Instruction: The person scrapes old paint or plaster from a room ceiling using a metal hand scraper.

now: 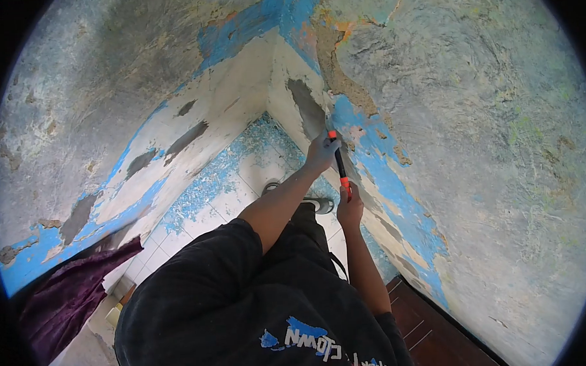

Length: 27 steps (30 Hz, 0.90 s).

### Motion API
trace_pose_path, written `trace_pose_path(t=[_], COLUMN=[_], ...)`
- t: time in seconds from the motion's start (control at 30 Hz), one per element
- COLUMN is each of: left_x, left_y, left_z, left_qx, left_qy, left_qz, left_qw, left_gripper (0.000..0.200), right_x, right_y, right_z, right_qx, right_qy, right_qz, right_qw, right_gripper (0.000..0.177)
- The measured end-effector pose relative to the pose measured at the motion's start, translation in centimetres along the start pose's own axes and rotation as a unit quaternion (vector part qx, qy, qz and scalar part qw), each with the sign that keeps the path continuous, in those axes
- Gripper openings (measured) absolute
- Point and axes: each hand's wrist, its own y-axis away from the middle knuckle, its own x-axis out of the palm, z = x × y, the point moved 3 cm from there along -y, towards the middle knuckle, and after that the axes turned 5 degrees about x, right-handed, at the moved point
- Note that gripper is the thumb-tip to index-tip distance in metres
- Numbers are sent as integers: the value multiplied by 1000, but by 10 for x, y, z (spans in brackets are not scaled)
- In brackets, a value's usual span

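Note:
Both my hands grip a long-handled scraper (340, 162) with a black and red-orange handle. My left hand (322, 152) is closed around it near the blade end. Lower down, my right hand (350, 208) wraps the handle's rear end. The scraper's thin blade points up at the right-hand wall, where blue paint (352, 118) borders a whitish band (288, 69). Blade and wall appear to touch, though the tip is hard to make out. Just left of it lies a dark grey bare patch (307, 107).
Blue paint flakes (204, 177) litter the white tiled floor (199, 213) beneath the corner. The left wall (86, 94) also has peeling paint and grey patches. A dark purple cloth (76, 300) hangs at lower left. A dark brown panelled surface (430, 327) stands at lower right.

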Motion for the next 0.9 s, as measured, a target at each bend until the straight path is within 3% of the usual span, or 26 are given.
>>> trace_pose_path(t=[0.07, 0.17, 0.2, 0.3, 0.4, 0.5, 0.7, 0.8, 0.9], left_x=[-4, 5, 5, -1, -6, 4, 3, -9, -7], left_y=[1, 9, 13, 14, 3, 10, 4, -2, -2], left_z=[-8, -18, -25, -39, -21, -26, -32, -23, -20], left_qx=[-35, -8, -32, -29, -35, -5, -12, -73, -47], left_qy=[-69, -89, -87, -36, -65, -62, -51, -48, -20], left_qz=[22, -13, -14, 2, 15, -43, -49, -68, -37], left_qw=[997, 996, 996, 999, 997, 997, 997, 994, 998], left_gripper=[24, 22, 21, 20, 31, 19, 17, 18, 19], right_x=[6, 2, 1, 2, 5, 6, 1, 5, 6], right_y=[5, 5, 7, 2, 3, 3, -8, -7, -1], right_z=[-11, -11, -12, -8, -4, -10, -5, 5, 9], right_qx=[0, 38, 62, 3, 24, 25, -6, 10, 23], right_qy=[-13, -35, -42, -36, -27, -38, -3, 20, 11], right_qz=[0, 28, 41, 6, 22, 23, -7, 8, 3], right_qw=[1000, 998, 996, 999, 999, 999, 1000, 1000, 1000], right_gripper=[29, 30, 30, 30, 31, 32, 31, 30, 30])
